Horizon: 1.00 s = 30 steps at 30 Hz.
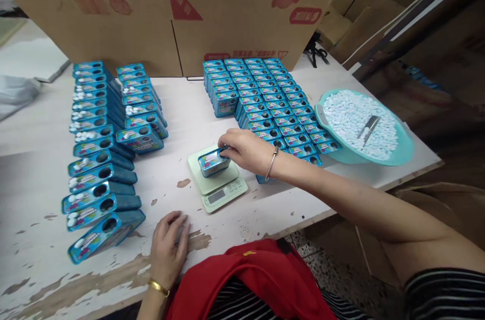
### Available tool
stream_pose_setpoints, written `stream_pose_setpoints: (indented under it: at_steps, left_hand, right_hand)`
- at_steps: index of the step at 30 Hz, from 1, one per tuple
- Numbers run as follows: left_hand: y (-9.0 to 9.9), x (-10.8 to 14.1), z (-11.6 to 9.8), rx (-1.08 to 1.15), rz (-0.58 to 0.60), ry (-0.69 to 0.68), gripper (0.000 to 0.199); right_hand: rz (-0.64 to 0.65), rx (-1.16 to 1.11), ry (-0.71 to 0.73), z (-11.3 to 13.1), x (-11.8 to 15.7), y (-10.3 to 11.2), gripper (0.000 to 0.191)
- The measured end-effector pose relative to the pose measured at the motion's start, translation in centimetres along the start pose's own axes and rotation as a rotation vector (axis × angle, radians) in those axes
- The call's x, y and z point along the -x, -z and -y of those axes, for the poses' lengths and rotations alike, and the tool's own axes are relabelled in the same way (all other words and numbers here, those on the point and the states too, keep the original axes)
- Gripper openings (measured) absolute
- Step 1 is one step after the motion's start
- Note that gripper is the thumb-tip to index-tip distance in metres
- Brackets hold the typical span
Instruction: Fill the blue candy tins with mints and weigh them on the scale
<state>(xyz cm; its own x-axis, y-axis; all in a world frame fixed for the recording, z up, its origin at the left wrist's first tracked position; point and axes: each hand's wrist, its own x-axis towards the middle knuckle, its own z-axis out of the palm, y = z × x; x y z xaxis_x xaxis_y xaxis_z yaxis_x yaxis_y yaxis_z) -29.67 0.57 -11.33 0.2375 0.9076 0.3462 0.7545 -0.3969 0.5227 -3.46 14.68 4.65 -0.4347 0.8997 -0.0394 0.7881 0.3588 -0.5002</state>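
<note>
On the digital scale (220,183), the right hand (248,149) pinches one blue candy tin (212,162); the left hand (168,243) lies loosely curled, apparently empty, on the table (182,123). Weighing appears under way; whether the tin rows (96,146) or tin block (271,105) are finished cannot be determined.

The head view faces forward and down over the table (184,108); the scale (223,179) lies near.

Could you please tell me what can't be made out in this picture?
In the head view:
Display of the digital scale: too small to read.
Blue tin on it: one end partly covered by the right hand.
Right tin block: partly hidden behind that hand.
Left forearm: cut off by the bottom edge.
</note>
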Motion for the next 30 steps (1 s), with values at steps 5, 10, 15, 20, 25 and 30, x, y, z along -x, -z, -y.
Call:
stream_pose_setpoints:
  at_steps: [5, 10, 15, 20, 25, 30]
  left_hand:
    - [0.1, -0.1, -0.1, 0.002, -0.006, -0.006, 0.024]
    - [0.0, -0.1, 0.0, 0.011, -0.009, -0.001, 0.023]
    - [0.0, -0.1, 0.1, 0.013, -0.011, 0.011, 0.022]
    - [0.1, -0.2, 0.0, 0.008, -0.007, 0.018, 0.021]
    - [0.1, -0.2, 0.0, 0.010, 0.009, 0.029, 0.021]
    - [0.1, -0.1, 0.0, 0.017, 0.009, 0.019, 0.023]
  right_hand:
    - [-0.047, 0.005, 0.037, 0.4, 0.1, 0.2, 0.033]
    - [-0.123, -0.210, 0.083, 0.2, 0.4, 0.1, 0.037]
    - [-0.134, -0.470, 0.002, 0.0, 0.1, -0.8, 0.027]
    - [-0.152, -0.585, -0.014, -0.2, 0.0, -1.2, 0.022]
    - [-0.181, -0.571, 0.025, -0.3, 0.2, -1.2, 0.021]
    - [-0.353, -0.383, 0.114, -0.9, 1.4, 0.8, 0.015]
